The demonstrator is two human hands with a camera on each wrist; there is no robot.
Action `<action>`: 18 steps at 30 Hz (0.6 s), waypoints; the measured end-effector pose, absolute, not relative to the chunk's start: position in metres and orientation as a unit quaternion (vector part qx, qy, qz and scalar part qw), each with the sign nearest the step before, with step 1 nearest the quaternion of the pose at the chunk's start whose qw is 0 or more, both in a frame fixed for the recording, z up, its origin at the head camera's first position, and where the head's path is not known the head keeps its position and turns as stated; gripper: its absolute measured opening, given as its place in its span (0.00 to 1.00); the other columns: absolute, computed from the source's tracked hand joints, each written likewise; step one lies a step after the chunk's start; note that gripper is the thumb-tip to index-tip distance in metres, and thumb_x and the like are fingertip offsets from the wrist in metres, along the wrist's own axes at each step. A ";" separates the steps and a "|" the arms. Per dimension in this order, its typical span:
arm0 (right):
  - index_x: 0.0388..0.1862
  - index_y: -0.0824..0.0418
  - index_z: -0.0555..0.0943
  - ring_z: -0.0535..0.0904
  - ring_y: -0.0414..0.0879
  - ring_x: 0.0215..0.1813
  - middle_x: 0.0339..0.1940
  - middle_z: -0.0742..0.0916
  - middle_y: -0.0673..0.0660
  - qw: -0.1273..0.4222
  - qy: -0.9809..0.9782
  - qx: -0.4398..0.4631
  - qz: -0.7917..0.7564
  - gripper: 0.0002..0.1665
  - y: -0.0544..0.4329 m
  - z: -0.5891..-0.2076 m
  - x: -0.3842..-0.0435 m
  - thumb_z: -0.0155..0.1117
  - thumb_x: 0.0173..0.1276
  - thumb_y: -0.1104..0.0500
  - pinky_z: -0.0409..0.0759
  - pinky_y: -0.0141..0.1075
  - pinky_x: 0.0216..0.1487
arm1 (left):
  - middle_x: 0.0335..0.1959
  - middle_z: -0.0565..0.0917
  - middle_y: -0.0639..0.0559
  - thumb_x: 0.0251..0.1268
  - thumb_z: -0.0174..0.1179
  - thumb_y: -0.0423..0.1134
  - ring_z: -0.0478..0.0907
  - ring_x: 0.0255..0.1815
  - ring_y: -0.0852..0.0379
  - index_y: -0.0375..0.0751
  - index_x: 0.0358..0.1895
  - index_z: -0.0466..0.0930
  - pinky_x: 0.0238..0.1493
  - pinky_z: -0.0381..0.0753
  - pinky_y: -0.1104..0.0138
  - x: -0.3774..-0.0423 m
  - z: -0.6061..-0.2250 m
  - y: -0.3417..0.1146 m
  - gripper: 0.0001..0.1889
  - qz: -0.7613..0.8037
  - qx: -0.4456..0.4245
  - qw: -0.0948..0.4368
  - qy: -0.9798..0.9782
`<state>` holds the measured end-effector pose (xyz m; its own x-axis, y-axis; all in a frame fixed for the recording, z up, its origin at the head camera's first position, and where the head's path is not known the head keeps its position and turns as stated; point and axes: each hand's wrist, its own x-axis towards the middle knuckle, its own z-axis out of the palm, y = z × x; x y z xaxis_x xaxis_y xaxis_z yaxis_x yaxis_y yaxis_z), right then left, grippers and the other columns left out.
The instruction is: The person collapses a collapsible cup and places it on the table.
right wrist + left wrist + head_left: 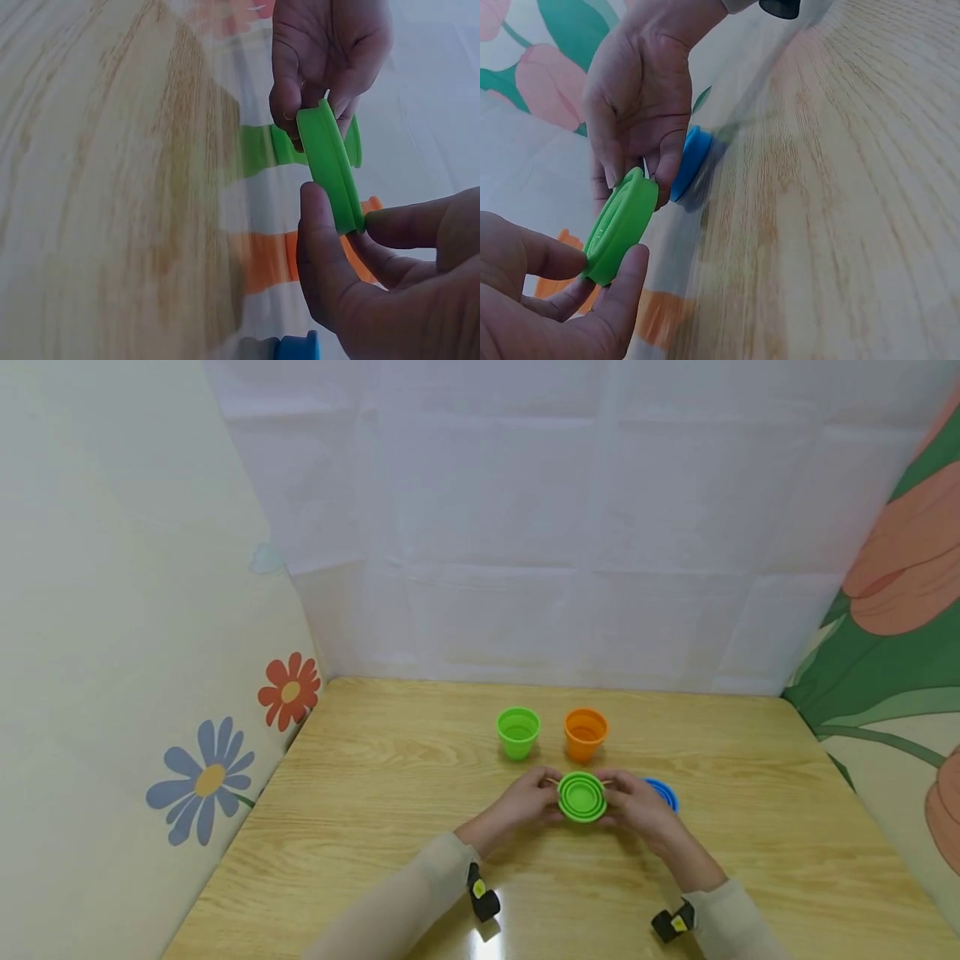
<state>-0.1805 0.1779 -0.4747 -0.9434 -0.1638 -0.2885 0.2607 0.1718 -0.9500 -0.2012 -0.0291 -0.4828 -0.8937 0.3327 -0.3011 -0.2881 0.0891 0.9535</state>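
Both hands hold a collapsed green folding cup (582,797), lifted above the table, its rings facing up toward the head camera. My left hand (528,798) pinches its left edge, and my right hand (639,803) pinches the right edge. From the left wrist, the flattened green cup (621,225) appears side-on between the two hands, thumb and fingers at its rim. A thin pale bit shows at the rim under the far fingers. Partly behind the right hand lies a collapsed blue folding cup (664,794) on the table.
Beyond the hands, an expanded green cup (518,732) and an expanded orange cup (585,734) stand upright side by side on the wooden table (360,777). A white cloth backdrop (480,527) hangs behind; flower-printed cloth (112,693) borders the left and right sides.
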 end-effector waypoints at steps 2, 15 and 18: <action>0.66 0.69 0.72 0.82 0.49 0.47 0.53 0.81 0.66 0.163 0.751 0.032 -0.639 0.20 0.178 -0.476 -0.180 0.46 0.80 0.68 0.87 0.45 0.47 | 0.45 0.75 0.43 0.68 0.55 0.24 0.78 0.42 0.53 0.29 0.60 0.72 0.48 0.88 0.60 -0.202 -0.484 -0.028 0.18 0.676 0.015 0.233 0.699; 0.74 0.73 0.65 0.81 0.55 0.57 0.71 0.71 0.75 0.173 0.777 0.022 -0.605 0.27 0.174 -0.474 -0.178 0.47 0.79 0.67 0.87 0.45 0.50 | 0.49 0.80 0.39 0.67 0.53 0.26 0.80 0.44 0.52 0.25 0.60 0.71 0.49 0.87 0.60 -0.206 -0.484 -0.029 0.19 0.654 0.018 0.254 0.712; 0.75 0.73 0.64 0.80 0.57 0.60 0.73 0.69 0.75 0.174 0.785 0.021 -0.595 0.27 0.174 -0.472 -0.177 0.46 0.80 0.65 0.87 0.45 0.51 | 0.49 0.80 0.39 0.67 0.53 0.27 0.79 0.44 0.53 0.25 0.60 0.72 0.49 0.87 0.60 -0.208 -0.486 -0.029 0.19 0.641 0.024 0.255 0.724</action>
<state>-0.1774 0.1738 -0.4723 -0.9385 -0.1748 -0.2978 0.2394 0.2923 -0.9259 -0.2077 -0.0292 -0.4862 -0.8685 0.3619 -0.3388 -0.2925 0.1775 0.9396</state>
